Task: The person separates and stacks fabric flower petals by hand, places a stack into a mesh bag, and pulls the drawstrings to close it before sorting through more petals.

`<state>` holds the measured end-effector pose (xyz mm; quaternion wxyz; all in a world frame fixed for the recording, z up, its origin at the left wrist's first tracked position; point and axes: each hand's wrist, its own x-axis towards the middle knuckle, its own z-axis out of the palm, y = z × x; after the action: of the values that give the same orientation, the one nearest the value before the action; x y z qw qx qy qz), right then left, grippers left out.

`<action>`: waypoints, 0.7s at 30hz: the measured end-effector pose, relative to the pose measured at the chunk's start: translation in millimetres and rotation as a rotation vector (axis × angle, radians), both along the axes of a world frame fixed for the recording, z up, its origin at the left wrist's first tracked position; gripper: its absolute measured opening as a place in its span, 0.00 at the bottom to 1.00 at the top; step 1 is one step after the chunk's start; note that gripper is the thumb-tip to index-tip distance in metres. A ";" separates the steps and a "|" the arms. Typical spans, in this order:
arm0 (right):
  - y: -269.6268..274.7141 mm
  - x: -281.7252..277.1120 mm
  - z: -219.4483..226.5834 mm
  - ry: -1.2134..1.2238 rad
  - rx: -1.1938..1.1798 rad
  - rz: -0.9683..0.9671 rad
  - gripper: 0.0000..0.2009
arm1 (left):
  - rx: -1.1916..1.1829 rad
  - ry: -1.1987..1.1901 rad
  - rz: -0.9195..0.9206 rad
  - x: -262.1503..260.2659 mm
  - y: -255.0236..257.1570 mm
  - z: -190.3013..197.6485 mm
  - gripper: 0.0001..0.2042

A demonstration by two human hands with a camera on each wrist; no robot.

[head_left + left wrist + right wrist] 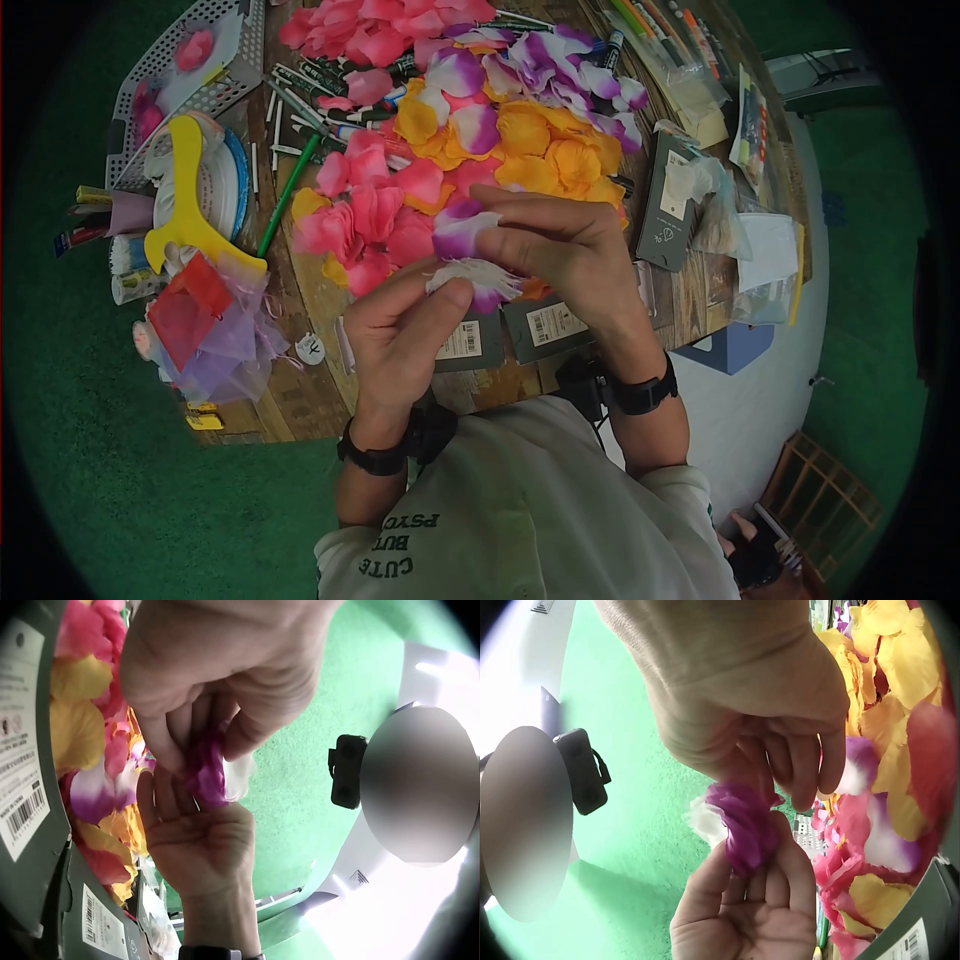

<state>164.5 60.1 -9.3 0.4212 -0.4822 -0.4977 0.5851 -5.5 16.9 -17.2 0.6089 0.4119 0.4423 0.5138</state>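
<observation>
My left hand (400,315) pinches a small bunch of purple-and-white artificial petals (475,280) between thumb and fingers, their frayed white ends upward. Just above it my right hand (570,250) pinches a purple-and-white petal (462,235) by its edge. In the left wrist view the purple petals (212,769) lie between the two hands, the left hand (225,667) above. From the right wrist the bunch (746,829) shows layered, the left hand (746,915) below. Beneath the hands spreads a pile of pink petals (370,215), yellow petals (570,160) and purple-and-white petals (560,70).
Markers (300,95) lie under the pile on the wooden table (310,400). To the left are a white perforated basket (245,50), a yellow plastic piece (185,190) and mesh bags (225,335). Dark boxes (665,205) and plastic bags (720,215) sit at right.
</observation>
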 end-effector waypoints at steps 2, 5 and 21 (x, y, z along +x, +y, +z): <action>-2.1 0.1 -5.0 -0.043 0.084 0.013 0.12 | -0.029 -0.013 0.001 0.4 -0.9 -0.9 0.09; -2.4 -4.2 -5.2 -0.007 0.192 -0.023 0.10 | -0.044 -0.047 -0.005 2.9 1.1 -0.2 0.09; -2.7 -13.6 -10.0 -0.460 0.550 -0.229 0.03 | 0.140 0.338 0.022 0.8 3.0 -4.6 0.10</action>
<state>150.9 57.4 -19.3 0.4748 -0.5224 -0.6607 0.2551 -4.6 19.9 -21.8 0.4899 0.5289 0.5060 0.4734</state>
